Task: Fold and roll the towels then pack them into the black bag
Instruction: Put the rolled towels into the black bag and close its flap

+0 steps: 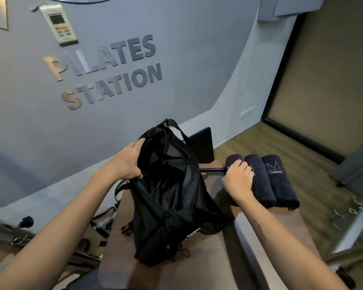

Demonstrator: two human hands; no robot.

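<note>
A head-worn camera looks down along two bare forearms reaching forward over a brown padded platform (176, 273).

At far left, metal bars and a black knob (26, 221) sit low beside the platform, blurred. Above them a pale grey wall carries raised letters (105, 70) reading PILATES STATION, with a white wall controller (59, 25) mounted higher up.

The left arm stretches forward from the lower left corner. The left hand (126, 162) grips the left rim of the black bag (172, 195), thumb curled under the fabric and fingers over the top, holding the mouth open. The bag stands on the platform at the centre, soft and crumpled, its strap (176, 128) looping at the far end and a drawstring toggle near its near end.

The right arm reaches forward from the lower right corner. The right hand (239, 178) is curled round the leftmost of three rolled towels, knuckles up, covering most of that roll (235, 159). The other two dark navy rolls lie just beside it, side by side and touching: the middle towel (260, 185) and the right towel (281, 185), which shows white stitched lettering. All three rest on the platform, right of the bag.

Farther right is wood-look floor (249, 139).
</note>
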